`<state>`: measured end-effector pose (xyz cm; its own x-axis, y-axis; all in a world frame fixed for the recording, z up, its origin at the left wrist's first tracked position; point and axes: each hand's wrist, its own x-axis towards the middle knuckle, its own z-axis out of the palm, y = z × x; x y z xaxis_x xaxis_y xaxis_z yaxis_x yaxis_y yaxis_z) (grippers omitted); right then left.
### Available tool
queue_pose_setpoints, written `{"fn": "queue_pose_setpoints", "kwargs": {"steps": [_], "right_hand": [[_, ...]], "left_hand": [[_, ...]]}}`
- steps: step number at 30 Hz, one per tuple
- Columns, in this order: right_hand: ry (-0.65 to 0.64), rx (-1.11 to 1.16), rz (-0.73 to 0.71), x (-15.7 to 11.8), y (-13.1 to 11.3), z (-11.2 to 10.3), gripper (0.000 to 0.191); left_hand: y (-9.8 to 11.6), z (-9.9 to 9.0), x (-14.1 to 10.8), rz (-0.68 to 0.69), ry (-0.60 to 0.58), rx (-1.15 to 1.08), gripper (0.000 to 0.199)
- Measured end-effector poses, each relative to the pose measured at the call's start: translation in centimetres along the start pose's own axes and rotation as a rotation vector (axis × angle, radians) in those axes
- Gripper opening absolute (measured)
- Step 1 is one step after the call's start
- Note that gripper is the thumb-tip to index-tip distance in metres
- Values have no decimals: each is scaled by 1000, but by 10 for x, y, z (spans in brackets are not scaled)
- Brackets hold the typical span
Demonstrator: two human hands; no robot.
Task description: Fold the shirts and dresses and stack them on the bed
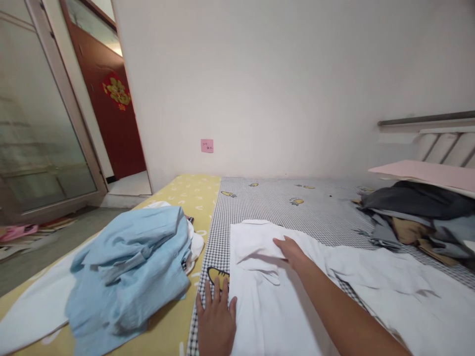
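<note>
A white shirt, partly folded with its left edge straight, lies in front of me on the checked bedsheet. My right hand reaches over it and grips the cloth near the collar end; creases run leftward from the fingers. Some of that hand's fingers are hidden. My left hand lies flat with fingers spread on the sheet, its thumb against the shirt's left edge. White cloth, perhaps a sleeve or another garment, stretches away to the right.
On the left, a crumpled light blue shirt tops other white clothes. Dark folded clothes sit at the right under a pink board. A wall with a pink note bounds the bed's far side.
</note>
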<state>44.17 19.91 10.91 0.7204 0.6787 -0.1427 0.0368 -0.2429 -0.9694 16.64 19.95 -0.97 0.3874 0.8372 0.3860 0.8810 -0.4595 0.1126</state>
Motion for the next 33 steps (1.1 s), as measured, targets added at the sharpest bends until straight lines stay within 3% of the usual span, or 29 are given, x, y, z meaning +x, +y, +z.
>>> {"fn": "queue_pose_setpoints", "kwargs": {"steps": [3,8,13,16,18,20,22,24,29,31,33], "right_hand": [[-9,-111,47,-2,17,-15,42],[-38,-277,3,-1,24,-11,45],[159,-584,-93,-5,19,-13,68],[228,-731,-256,-20,19,-7,66],[146,-877,-404,-34,25,5,58],[-21,-1014,-504,-47,37,19,52],[-181,-1073,-513,-55,51,30,50],[-263,-1087,-482,-58,61,35,49],[-228,-1090,-441,-78,58,28,60],[-166,-1078,-496,-105,59,22,67],[-199,-1052,-585,-145,67,13,66]], "left_hand": [[-1,4,1,-9,6,5,49],[-7,17,4,-15,9,-11,49],[-6,10,3,-10,4,4,49],[-1,-3,2,-10,-23,24,50],[3,-11,3,-12,-39,32,50],[5,-17,3,-14,-45,36,50],[7,-22,3,-10,-53,37,50],[8,-27,2,-6,-65,36,50],[11,-42,6,-27,-171,-34,53],[10,-47,12,-48,-279,-87,56],[6,-52,17,-46,-367,-118,58]]}}
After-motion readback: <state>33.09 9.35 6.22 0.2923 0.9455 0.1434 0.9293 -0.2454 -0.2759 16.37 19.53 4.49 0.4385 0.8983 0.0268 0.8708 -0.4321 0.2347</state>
